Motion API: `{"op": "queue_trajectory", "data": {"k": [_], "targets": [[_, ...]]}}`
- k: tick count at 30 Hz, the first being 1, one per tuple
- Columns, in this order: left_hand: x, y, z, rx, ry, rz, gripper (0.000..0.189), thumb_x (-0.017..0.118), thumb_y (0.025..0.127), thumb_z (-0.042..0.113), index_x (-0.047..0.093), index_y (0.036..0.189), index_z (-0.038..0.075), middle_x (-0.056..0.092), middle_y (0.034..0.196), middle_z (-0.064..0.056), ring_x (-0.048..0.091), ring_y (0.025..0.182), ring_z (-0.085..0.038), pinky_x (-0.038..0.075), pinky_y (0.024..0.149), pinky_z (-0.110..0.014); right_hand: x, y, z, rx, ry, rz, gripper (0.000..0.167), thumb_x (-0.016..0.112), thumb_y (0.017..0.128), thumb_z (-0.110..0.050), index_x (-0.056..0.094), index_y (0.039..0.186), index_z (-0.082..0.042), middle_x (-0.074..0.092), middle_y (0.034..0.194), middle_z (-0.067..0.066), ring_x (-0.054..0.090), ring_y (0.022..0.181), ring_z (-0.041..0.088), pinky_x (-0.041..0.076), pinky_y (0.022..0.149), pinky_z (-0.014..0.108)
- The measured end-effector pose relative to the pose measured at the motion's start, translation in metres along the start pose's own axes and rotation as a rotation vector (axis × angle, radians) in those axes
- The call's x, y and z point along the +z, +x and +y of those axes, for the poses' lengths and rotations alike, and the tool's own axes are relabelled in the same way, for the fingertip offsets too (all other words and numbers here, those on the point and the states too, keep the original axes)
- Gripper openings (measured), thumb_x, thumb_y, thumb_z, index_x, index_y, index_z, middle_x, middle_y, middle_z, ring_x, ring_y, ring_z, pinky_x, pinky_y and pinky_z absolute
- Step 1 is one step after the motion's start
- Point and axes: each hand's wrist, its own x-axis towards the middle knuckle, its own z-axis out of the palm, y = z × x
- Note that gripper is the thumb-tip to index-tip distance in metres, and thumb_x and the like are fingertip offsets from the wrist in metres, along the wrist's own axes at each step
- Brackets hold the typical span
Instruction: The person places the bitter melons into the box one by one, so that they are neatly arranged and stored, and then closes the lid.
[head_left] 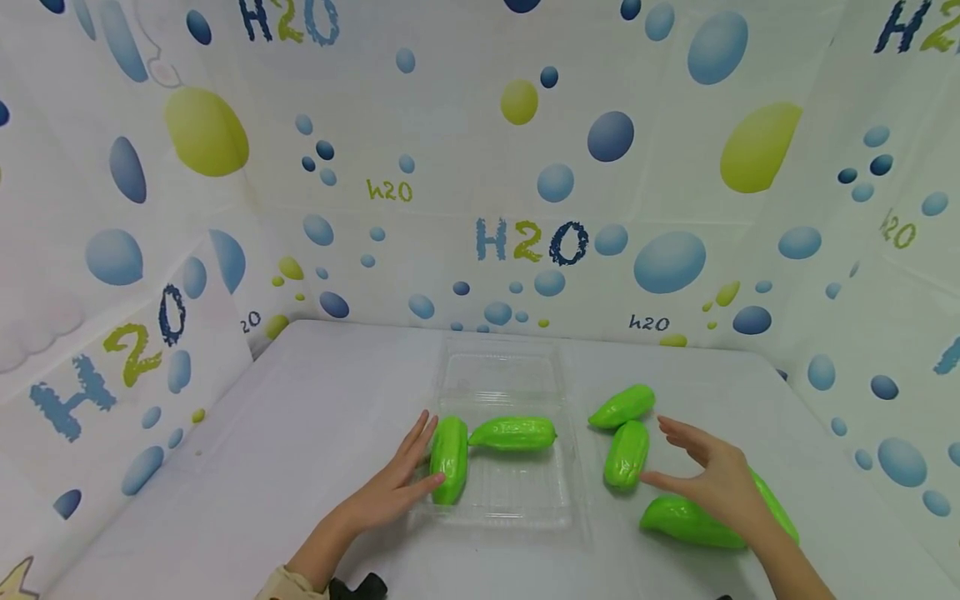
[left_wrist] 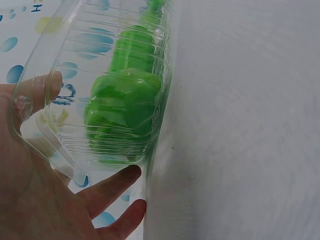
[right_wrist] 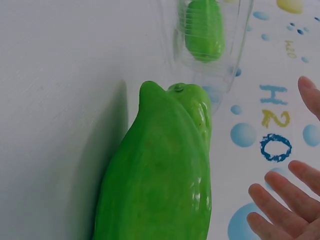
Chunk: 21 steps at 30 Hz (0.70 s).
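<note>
The left hand (head_left: 384, 492), fingers spread, sits at the left edge of the clear box (head_left: 517, 496), which holds two green vegetables (head_left: 513, 434). The right hand (head_left: 716, 479), open and empty, hovers among four loose vegetables (head_left: 626, 454) toward the table's (head_left: 337, 400) right edge. Loading seems in hand; the next move likely calls for a right-hand grasp.

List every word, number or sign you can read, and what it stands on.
"H2O": large, repeated on the patterned backdrop.
"h2O": small, on the backdrop, several times.
"2O": small, backdrop's left fold; no first letter shows.
"H2": backdrop, top right, cut off.
Right-edge blue fragment: too cropped to read.
None readable on the green vegetables or clear container.
</note>
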Motion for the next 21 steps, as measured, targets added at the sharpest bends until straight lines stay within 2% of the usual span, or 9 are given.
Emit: {"op": "queue_trajectory", "data": {"k": [2,9,12,21], "targets": [[0.0,0.0,0.0,-0.003,-0.003,-0.002,0.077,0.051,0.093,0.032,-0.001,0.148,0.018,-0.01,0.152,-0.009,-0.005,0.137,-0.03,0.014,0.102,-0.061,0.0,0.0,0.001,0.006,-0.009,-0.007,0.073,0.081,0.065,-0.038,0.055,0.126,-0.009,0.06,0.119,0.009,0.056,0.105,0.026,0.043,0.088,0.022],[0.0,0.0,-0.001,-0.005,-0.017,-0.003,0.077,0.052,0.093,0.031,0.0,0.148,0.017,-0.01,0.152,-0.01,-0.002,0.137,-0.032,0.017,0.102,-0.06,-0.004,-0.004,0.005,0.038,-0.024,-0.048,0.073,0.08,0.066,-0.04,0.055,0.125,-0.006,0.059,0.119,0.014,0.055,0.107,0.029,0.042,0.09,0.041],[0.0,0.001,-0.001,-0.005,-0.011,-0.001,0.077,0.052,0.093,0.031,0.0,0.148,0.018,-0.01,0.152,-0.009,-0.003,0.137,-0.031,0.016,0.102,-0.061,-0.006,-0.006,0.008,0.065,-0.027,-0.073,0.073,0.079,0.068,-0.041,0.053,0.126,-0.005,0.057,0.121,0.016,0.054,0.108,0.032,0.041,0.09,0.045],[0.001,0.0,0.001,-0.005,-0.005,0.019,0.076,0.052,0.093,0.03,0.002,0.148,0.014,-0.008,0.152,-0.012,0.0,0.137,-0.034,0.019,0.101,-0.06,-0.009,-0.008,0.016,0.065,-0.064,-0.08,0.075,0.08,0.065,-0.041,0.054,0.126,-0.005,0.057,0.121,0.016,0.054,0.107,0.035,0.041,0.089,0.047]]}}
